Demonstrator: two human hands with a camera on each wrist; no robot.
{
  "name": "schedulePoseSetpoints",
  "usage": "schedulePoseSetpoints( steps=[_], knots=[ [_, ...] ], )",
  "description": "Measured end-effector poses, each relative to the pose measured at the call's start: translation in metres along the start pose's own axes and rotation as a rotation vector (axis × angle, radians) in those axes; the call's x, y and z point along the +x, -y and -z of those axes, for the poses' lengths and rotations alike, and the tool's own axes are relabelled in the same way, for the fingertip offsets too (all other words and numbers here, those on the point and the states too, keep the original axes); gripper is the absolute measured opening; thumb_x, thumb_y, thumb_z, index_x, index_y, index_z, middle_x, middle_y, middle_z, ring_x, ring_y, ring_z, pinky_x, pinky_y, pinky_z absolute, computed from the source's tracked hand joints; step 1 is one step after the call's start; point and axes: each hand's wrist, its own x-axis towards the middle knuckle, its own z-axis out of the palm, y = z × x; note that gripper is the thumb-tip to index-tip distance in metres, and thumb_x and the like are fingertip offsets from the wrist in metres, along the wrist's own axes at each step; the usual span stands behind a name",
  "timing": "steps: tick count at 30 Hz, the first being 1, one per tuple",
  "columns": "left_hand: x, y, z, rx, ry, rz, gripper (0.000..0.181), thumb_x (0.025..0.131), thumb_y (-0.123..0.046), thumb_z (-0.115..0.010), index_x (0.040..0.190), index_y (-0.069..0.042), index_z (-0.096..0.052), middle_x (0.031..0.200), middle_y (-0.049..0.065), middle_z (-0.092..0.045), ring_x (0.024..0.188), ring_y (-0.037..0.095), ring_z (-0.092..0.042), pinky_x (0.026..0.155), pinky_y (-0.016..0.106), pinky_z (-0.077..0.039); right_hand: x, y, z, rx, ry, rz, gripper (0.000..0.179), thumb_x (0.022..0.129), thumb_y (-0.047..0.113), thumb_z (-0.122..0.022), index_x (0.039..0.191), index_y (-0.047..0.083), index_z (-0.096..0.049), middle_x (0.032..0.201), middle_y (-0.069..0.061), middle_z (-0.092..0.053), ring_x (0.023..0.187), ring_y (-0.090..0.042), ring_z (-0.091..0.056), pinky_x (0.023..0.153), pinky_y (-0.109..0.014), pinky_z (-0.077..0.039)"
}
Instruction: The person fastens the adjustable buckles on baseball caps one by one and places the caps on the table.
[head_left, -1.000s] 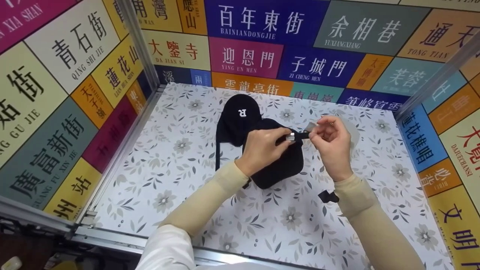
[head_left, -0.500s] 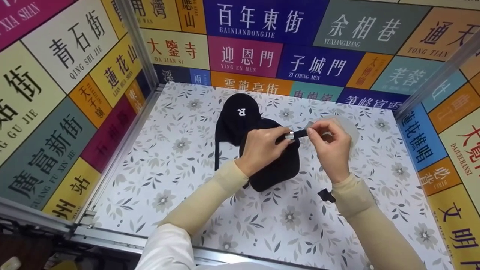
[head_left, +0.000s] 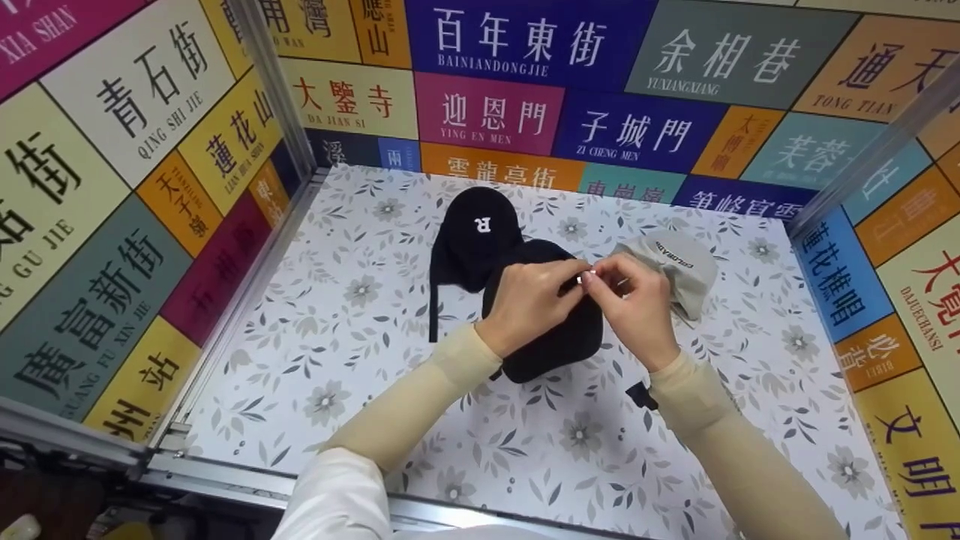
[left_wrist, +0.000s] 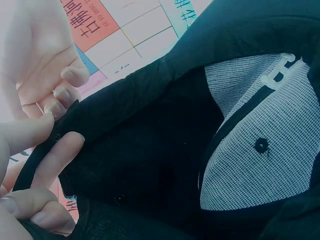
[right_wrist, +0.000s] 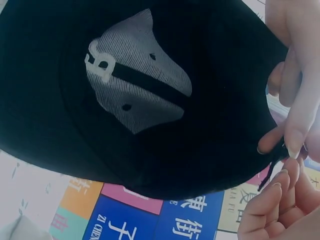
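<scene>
A black baseball cap (head_left: 551, 352) is held up over the table with its brim toward the front. My left hand (head_left: 529, 304) pinches its back strap, finger and thumb curled at the strap's edge. Right beside it, my right hand (head_left: 636, 307) pinches at the small silver buckle (head_left: 584, 277), the two sets of fingertips almost meeting. From the left wrist, the white mesh lining (left_wrist: 260, 150) shows inside the dark crown. The strap (right_wrist: 272, 172) appears in the right wrist view as a thin dark end by the fingers. Fingers hide most of the buckle.
Another black cap (head_left: 480, 232) with a white letter lies behind the left hand, a strap (head_left: 433, 311) trailing from it. A beige cap (head_left: 675, 262) with dark lettering lies behind the right hand. Printed panels (head_left: 487, 112) wall the flowered table (head_left: 360, 420) at back and sides.
My right hand has moved left from the outstretched strap to the buckle, bringing it against my left hand. More of the beige cap shows now. The left hand stays nearly in place.
</scene>
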Motion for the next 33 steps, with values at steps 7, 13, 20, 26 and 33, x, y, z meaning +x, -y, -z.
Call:
schedulePoseSetpoints(
  steps=[7, 13, 20, 26, 33],
  knots=[
    [-0.002, 0.001, 0.000, -0.011, 0.000, -0.013, 0.016, 0.094, -0.027, -0.068, 0.106, -0.020, -0.075, 0.095, -0.009, -0.074, 0.067, 0.010, -0.067, 0.055, 0.028, -0.050, 0.000, 0.002, 0.001, 0.030, 0.019, -0.004, 0.013, 0.086, -0.007, -0.073, 0.077, -0.002, -0.065, 0.072, -0.009, -0.061, 0.062, -0.017, -0.055, 0.058, -0.022, -0.044],
    [-0.003, 0.003, 0.001, -0.032, 0.007, -0.021, 0.018, 0.095, -0.029, -0.068, 0.108, -0.020, -0.074, 0.094, -0.008, -0.074, 0.067, 0.009, -0.066, 0.055, 0.027, -0.050, -0.001, 0.002, 0.004, 0.080, 0.046, -0.030, 0.013, 0.087, -0.006, -0.073, 0.078, -0.004, -0.064, 0.073, -0.012, -0.062, 0.064, -0.018, -0.058, 0.060, -0.024, -0.048],
    [-0.004, 0.004, 0.001, -0.046, 0.022, -0.030, 0.024, 0.097, -0.036, -0.067, 0.113, -0.019, -0.073, 0.098, -0.008, -0.074, 0.068, 0.011, -0.067, 0.056, 0.028, -0.051, 0.000, 0.000, 0.008, 0.147, 0.068, -0.077, 0.011, 0.089, -0.005, -0.072, 0.080, -0.007, -0.064, 0.075, -0.017, -0.063, 0.066, -0.020, -0.060, 0.062, -0.025, -0.049],
    [-0.006, 0.007, 0.003, -0.055, 0.012, -0.012, 0.030, 0.095, -0.038, -0.069, 0.119, -0.019, -0.073, 0.106, -0.007, -0.075, 0.074, 0.012, -0.070, 0.059, 0.028, -0.053, 0.000, -0.005, 0.013, 0.199, 0.062, -0.164, 0.011, 0.090, -0.004, -0.070, 0.081, -0.008, -0.065, 0.076, -0.019, -0.062, 0.067, -0.018, -0.057, 0.064, -0.025, -0.048],
    [-0.005, 0.006, 0.001, -0.046, 0.009, -0.047, 0.029, 0.094, -0.038, -0.071, 0.117, -0.020, -0.073, 0.101, -0.008, -0.075, 0.074, 0.012, -0.069, 0.058, 0.029, -0.051, 0.000, -0.007, 0.010, 0.209, 0.086, -0.195, 0.010, 0.090, 0.000, -0.072, 0.083, -0.007, -0.069, 0.078, -0.019, -0.065, 0.070, -0.017, -0.060, 0.066, -0.026, -0.049]
  ],
)
